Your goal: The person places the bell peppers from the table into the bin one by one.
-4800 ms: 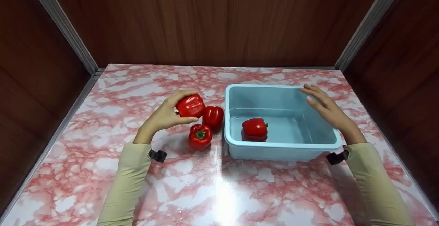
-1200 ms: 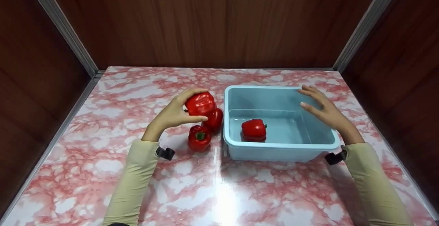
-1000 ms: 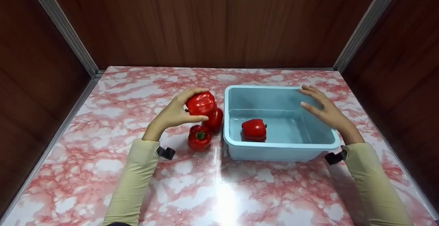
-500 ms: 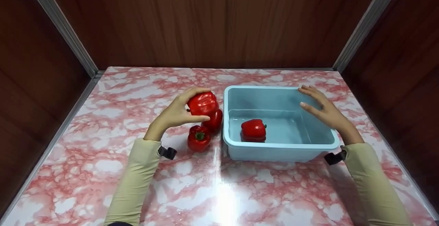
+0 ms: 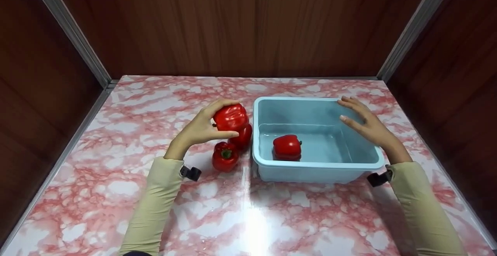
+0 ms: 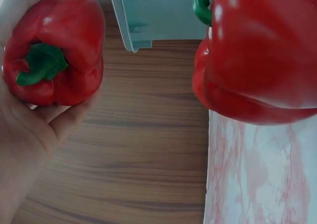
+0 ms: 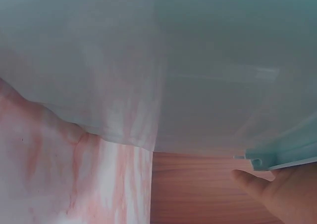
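Observation:
In the head view my left hand (image 5: 204,126) grips a red bell pepper (image 5: 231,117), its green stem turned toward the palm. It is held up left of the light-blue plastic bin (image 5: 314,165). Partly hidden behind it is a second red pepper (image 5: 242,137) on the table, beside the bin's left wall. Nearer me stands a third pepper (image 5: 225,157), stem facing me. One more pepper (image 5: 287,147) lies inside the bin at its front left. My right hand (image 5: 367,124) is at the bin's right rim, fingers extended over it and holding nothing; contact with the rim is unclear.
The bin stands right of centre on a pink-and-white marbled table (image 5: 128,186). Dark wood-grain panels (image 5: 248,26) enclose the back and both sides, with grey metal strips at the corners. Small black cameras (image 5: 191,173) are worn on both wrists.
Over the last several seconds my left hand has shifted right toward the bin with the pepper, slowing to a slight drift. My right hand stays almost in place at the rim.

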Demonstrator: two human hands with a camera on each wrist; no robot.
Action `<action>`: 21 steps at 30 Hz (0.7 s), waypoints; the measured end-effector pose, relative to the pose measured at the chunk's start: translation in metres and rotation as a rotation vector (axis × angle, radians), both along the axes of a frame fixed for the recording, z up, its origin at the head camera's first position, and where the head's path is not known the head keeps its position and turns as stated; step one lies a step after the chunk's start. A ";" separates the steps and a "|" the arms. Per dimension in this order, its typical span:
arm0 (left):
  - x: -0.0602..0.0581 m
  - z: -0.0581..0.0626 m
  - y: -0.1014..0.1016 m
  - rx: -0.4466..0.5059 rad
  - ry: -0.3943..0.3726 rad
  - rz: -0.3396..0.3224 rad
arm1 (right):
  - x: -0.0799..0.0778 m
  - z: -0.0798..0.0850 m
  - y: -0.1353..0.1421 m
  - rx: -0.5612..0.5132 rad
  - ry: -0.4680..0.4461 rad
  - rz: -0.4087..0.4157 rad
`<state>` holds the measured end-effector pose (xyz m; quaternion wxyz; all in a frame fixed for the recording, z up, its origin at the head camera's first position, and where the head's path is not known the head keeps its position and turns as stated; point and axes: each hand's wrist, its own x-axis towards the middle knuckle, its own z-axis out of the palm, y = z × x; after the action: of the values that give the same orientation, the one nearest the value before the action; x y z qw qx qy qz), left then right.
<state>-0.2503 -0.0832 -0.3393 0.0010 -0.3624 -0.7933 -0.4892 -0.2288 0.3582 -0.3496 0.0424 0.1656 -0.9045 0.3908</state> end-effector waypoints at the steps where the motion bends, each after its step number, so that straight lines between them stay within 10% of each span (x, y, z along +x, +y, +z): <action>1: 0.000 0.000 0.000 0.000 0.001 0.001 | 0.000 0.000 0.000 -0.001 0.001 0.002; 21: -0.020 -0.021 0.003 0.011 0.011 -0.018 | -0.019 -0.025 0.020 -0.001 0.032 0.012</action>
<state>-0.2700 -0.0798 -0.3607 0.0027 -0.3723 -0.7873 -0.4914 -0.2483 0.3785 -0.3741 0.0545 0.1771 -0.9024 0.3889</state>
